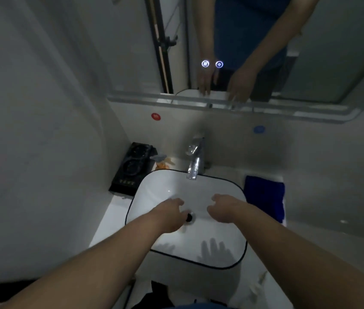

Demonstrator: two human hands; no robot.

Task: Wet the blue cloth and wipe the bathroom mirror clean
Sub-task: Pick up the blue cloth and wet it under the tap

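Observation:
The blue cloth (264, 195) lies folded on the counter to the right of the white sink (154, 188). Both hands hover over the basin with nothing in them. My left hand (170, 214) hangs above the drain (189, 217), fingers loosely curled and apart. My right hand (224, 208) is a hand's width to its right, fingers apart, still left of the cloth and not touching it. The chrome tap (195, 161) stands behind the basin with no water running. The mirror (310, 52) fills the wall above and reflects my arms.
A black box-like device (132, 168) leans on the counter left of the sink, with small orange and grey items (162, 162) beside it. Two lit touch buttons (212, 64) glow on the mirror. A red sticker (156, 116) and a blue sticker (259, 129) mark the wall.

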